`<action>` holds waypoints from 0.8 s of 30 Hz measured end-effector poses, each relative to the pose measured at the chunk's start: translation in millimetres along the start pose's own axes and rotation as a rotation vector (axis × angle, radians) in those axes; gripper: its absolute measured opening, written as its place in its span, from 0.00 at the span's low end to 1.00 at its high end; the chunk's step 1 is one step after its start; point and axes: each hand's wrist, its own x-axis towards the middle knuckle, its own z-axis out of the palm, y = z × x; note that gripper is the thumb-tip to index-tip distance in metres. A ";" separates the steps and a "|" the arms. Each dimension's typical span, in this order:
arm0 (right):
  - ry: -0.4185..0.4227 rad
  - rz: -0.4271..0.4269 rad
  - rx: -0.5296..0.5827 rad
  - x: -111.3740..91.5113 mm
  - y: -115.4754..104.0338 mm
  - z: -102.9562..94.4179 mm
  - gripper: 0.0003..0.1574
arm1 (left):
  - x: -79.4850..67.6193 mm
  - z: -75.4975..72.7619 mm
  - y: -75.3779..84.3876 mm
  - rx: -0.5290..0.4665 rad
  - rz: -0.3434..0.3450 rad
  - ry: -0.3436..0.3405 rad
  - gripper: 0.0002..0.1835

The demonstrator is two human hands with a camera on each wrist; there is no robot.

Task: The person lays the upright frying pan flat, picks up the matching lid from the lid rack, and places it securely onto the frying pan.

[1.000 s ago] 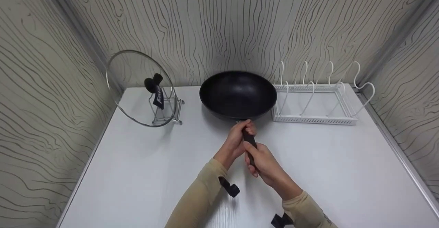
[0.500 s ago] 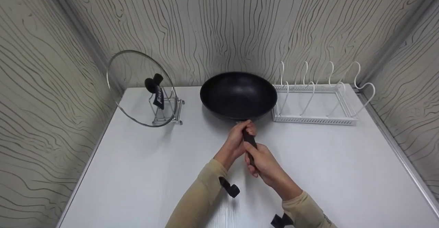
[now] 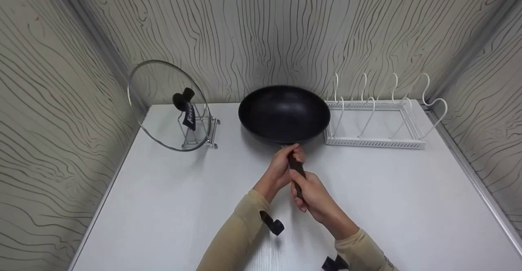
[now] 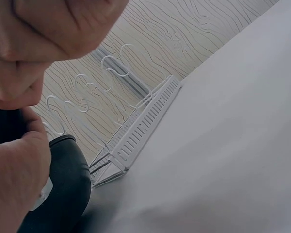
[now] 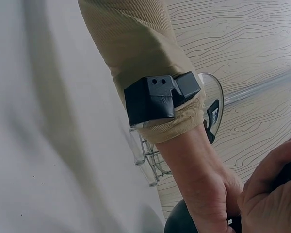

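Observation:
A deep black wok is at the middle of the table's far side, its bowl facing up and tilted toward the head camera. Its dark handle points toward the person. My left hand grips the handle close to the bowl. Farther back along it, my right hand wraps round the handle, thumb on top. In the left wrist view, the wok shows from the side beside the fingers. The right wrist view has the left hand and sleeve in front of most of the wok.
A glass lid with a black knob stands upright in a small metal wire rack at left. A white rack with curved wire dividers sits right of the wok, close to its rim. Patterned walls enclose the white table.
Hardly anything differs. The whole head view has shifted by a few pixels, while both hands keep their grip on the wok's handle.

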 end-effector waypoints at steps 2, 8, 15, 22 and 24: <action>0.002 0.000 0.002 -0.5 -1.2 -0.7 0.27 | 0.6 -1.0 0.4 0.019 -0.005 0.002 0.12; -0.004 0.010 0.009 -2.2 -3.5 -3.6 0.28 | -1.0 -8.1 2.1 0.212 -0.006 -0.034 0.11; -0.013 0.012 0.022 -2.5 -1.3 -5.0 0.23 | -9.7 -12.6 8.3 0.449 0.009 -0.053 0.12; -0.008 0.014 0.004 -1.9 -0.4 -7.1 0.23 | -21.8 -12.0 19.2 0.601 -0.025 -0.016 0.17; -0.010 0.019 0.002 -1.8 0.7 -7.7 0.24 | -25.4 -12.4 21.8 0.624 -0.034 -0.018 0.21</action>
